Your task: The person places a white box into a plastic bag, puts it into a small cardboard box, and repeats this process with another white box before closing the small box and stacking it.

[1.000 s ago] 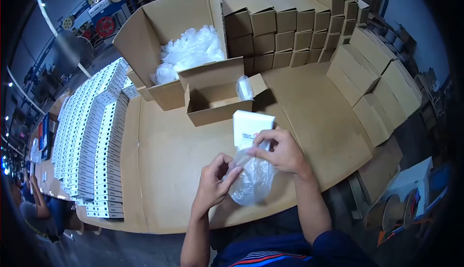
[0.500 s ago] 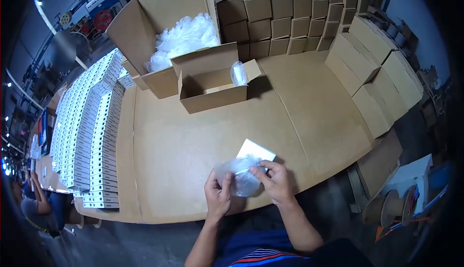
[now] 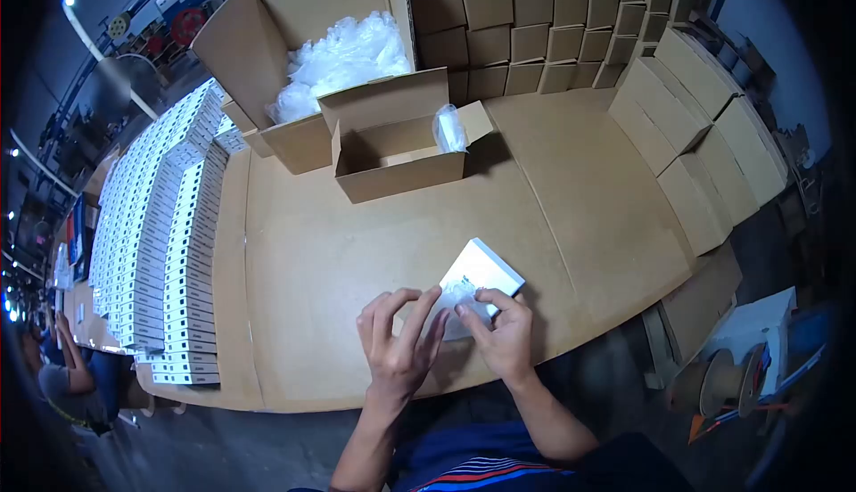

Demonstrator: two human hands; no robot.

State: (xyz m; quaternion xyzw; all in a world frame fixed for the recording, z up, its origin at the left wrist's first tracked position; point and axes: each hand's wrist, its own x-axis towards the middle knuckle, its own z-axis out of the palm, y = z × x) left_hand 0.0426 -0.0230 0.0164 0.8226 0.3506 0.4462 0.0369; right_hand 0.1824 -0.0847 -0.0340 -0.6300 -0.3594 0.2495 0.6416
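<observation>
A small flat white box (image 3: 486,269) lies at the front of the cardboard-covered table, in front of me. Clear plastic, apparently a bag (image 3: 459,294), covers its near end. My right hand (image 3: 505,327) pinches the plastic at the box's near right side with thumb and forefinger. On the other side, my left hand (image 3: 397,336) is raised with its fingers apart, close to the bag's left edge. Whether its fingertips touch the plastic is hard to see.
Beyond them stands an open carton (image 3: 406,184) with one plastic-wrapped item (image 3: 449,128) at its right end. Behind it, a large box (image 3: 303,149) holds crumpled clear bags. White boxes (image 3: 147,242) are stacked left; brown cartons (image 3: 535,37) line the back and right. A person (image 3: 67,385) sits far left.
My left hand has let go of the plastic and spread its fingers. The plastic now lies lower over the white box, and my right hand still pinches it. The view has shifted slightly.
</observation>
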